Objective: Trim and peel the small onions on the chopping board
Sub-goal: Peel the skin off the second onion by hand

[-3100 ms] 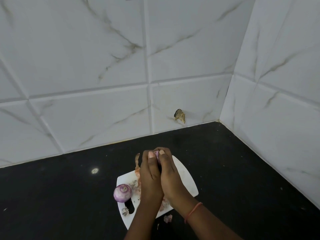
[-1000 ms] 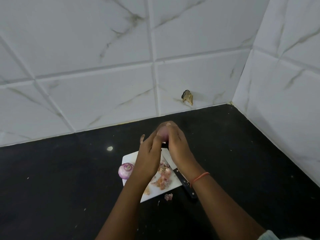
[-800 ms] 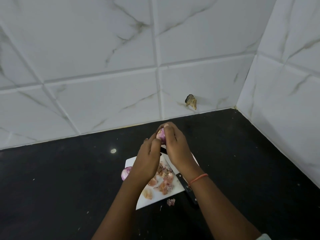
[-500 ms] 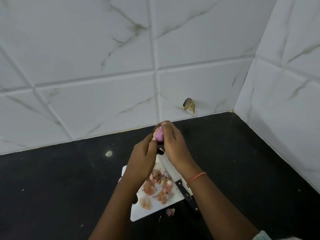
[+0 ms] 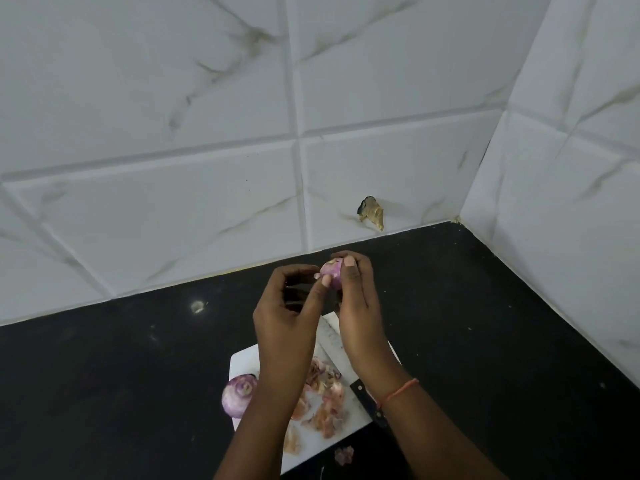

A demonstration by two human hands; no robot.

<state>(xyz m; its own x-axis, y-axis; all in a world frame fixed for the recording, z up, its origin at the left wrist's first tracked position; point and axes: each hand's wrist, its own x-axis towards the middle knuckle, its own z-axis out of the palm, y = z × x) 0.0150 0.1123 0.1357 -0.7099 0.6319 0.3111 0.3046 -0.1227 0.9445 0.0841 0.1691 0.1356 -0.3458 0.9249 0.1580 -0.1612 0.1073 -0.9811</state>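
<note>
Up a touch since half a second ago go both hands, and the second onion (image 5: 239, 394), hidden behind the left forearm back then, shows again at the board's left edge, below and left of the left hand.

Black stone worktop (image 5: 104, 375), speckled with crumbs, running into a corner of white marble-look wall tiles (image 5: 156, 209); a chipped hole (image 5: 371, 216) in the back tile sits above and just right of the hands.

Right hand (image 5: 356, 306) now: fingers curled round the small purple onion (image 5: 331, 271), gripping it up in the air, well clear of the white chopping board (image 5: 244, 358) beneath both wrists. Left hand (image 5: 284, 317): thumb tip on the onion's near side, fingers curled in loosely beside it; whether it pinches a bit of skin, I cannot tell.

Under the hands, a heap of pinkish onion peels (image 5: 325, 400) on the board. Knife (image 5: 341, 358) lying on the board below the right hand, its black handle passing under that wrist with the orange thread band (image 5: 398, 389). One stray peel (image 5: 344, 454) on the worktop just off the board's near edge.
</note>
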